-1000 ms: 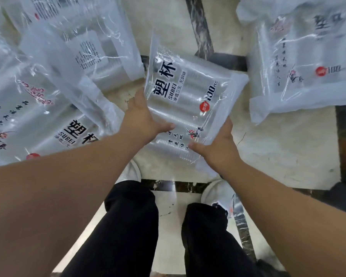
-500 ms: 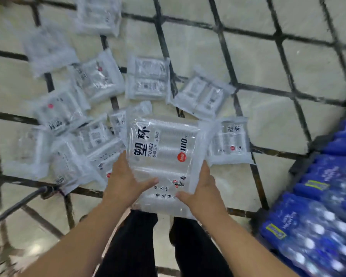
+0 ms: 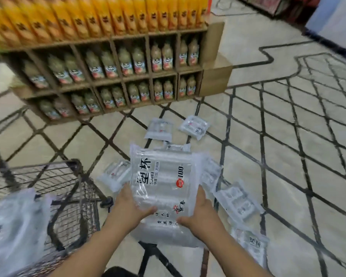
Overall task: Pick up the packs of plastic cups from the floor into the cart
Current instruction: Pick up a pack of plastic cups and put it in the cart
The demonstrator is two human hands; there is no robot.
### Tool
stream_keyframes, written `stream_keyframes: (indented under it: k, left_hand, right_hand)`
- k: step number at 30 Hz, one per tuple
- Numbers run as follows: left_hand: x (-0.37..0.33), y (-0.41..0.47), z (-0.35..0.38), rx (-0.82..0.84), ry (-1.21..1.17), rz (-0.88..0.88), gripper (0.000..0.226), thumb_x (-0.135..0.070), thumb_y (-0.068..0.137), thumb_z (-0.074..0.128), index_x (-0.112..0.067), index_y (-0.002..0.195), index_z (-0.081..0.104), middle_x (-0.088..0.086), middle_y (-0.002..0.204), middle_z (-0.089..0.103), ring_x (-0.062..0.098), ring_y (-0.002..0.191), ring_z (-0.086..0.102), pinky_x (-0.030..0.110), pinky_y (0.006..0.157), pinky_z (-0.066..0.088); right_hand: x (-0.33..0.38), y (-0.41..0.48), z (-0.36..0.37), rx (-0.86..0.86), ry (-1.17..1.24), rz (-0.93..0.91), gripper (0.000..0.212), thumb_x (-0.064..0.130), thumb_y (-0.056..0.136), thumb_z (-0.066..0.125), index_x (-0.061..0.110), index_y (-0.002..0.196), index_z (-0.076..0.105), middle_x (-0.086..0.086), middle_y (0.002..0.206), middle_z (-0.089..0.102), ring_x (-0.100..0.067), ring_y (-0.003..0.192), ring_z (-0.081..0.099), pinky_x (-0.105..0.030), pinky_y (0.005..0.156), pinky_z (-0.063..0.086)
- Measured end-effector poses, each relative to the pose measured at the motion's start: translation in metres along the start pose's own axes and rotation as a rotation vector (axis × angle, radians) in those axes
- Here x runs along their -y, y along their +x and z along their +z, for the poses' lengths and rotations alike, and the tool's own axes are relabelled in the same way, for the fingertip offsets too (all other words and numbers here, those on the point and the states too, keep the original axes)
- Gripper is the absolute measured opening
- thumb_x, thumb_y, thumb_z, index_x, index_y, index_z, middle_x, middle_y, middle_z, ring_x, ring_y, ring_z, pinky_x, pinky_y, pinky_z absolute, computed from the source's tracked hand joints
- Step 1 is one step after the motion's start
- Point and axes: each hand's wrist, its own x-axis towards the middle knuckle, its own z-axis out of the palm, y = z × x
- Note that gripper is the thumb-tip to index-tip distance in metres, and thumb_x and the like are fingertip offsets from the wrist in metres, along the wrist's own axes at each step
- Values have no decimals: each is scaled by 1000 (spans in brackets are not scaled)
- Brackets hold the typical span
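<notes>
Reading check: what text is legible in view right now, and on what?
"塑杯": held pack, big black print.
"SUBEI": same pack, below that.
"100": same pack, right side.
"塑杯": floor pack, lower right.
Unreadable: labels on the shelf bottles, the held pack's red sticker and small print.

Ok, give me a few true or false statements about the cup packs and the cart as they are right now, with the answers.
1. The left hand and right hand both hold one pack of cups. True.
2. The cart stands on the person's right. False: it is on the left.
3. The cart holds nothing. False: a pack in the cart shows at the lower left.
4. More packs on the floor lie beyond the hands. True.
5. The shelf ahead holds bottles. True.
</notes>
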Motion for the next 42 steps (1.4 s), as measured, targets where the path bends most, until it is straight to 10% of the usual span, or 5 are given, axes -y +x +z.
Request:
stream_keyframes:
  k: [9, 19, 26, 33, 42]
  left_hand:
    - [157, 10, -165, -204, -65, -101, 128, -68, 57, 82, -21, 153, 12, 7, 153, 28, 28, 141, 32, 41, 112, 36]
    - [375, -21, -336, -343, -149, -377, 132, -69, 61, 80, -20, 156, 4, 10, 158, 24, 28, 141, 33, 42, 111, 37]
    - [461, -29, -342, -338, -212, -508, 121, -64, 61, 83, -19, 152, 18, 10, 147, 38, 29, 129, 45, 42, 102, 44]
    - [496, -41, -323, -333, -224, -576, 125, -65, 62, 81, -16, 155, 12, 15, 153, 32, 34, 138, 37, 47, 108, 38]
    - [532, -52, -320, -311, -190, -595, 120, -58, 64, 84, -13, 153, 18, 18, 148, 37, 35, 133, 42, 46, 106, 41]
  right_hand:
    - [187, 25, 136, 102, -94, -226, 104, 29, 71, 86, 24, 150, 18, 14, 120, 49, -11, 93, 48, -11, 62, 38]
    - [372, 20, 362, 372, -142, -269, 114, 37, 61, 90, 33, 149, 17, 5, 139, 50, -22, 121, 55, -37, 93, 49]
    - [400, 19, 447, 515, -316, -143, 108, 31, 75, 85, 28, 150, 8, -8, 133, 54, -19, 94, 58, -21, 59, 46]
    - [403, 10, 476, 532, -365, -101, 117, 27, 75, 86, 31, 155, 1, -7, 140, 51, -26, 116, 57, -31, 83, 50]
    - [391, -2, 525, 557, -394, -49, 119, 29, 79, 84, 27, 156, -7, -11, 142, 50, -25, 107, 59, -25, 72, 52]
